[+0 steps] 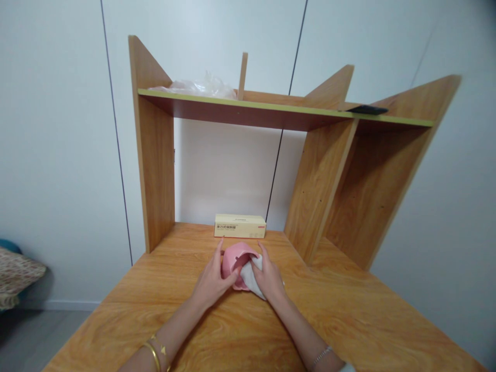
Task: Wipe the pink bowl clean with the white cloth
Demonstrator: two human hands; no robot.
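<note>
A pink bowl-like container (232,254) is tilted on its side above the wooden desk, its opening turned toward me and to the right. My left hand (213,279) grips its left wall, thumb at the rim and fingers round the outside. In my right hand (269,276) is a white cloth (251,276), pressed at the container's opening. Part of the cloth lies inside the container and a corner hangs below the hand. Some of my right fingers are hidden by the cloth and the rim.
Behind the hands, a pale yellow cling film box (240,227) lies on the wooden desk (349,310). A wooden shelf unit (158,170) rises at the back, with a clear plastic bag (201,87) and a flat black object (367,109) on top. Patterned fabric (19,274) shows at far left.
</note>
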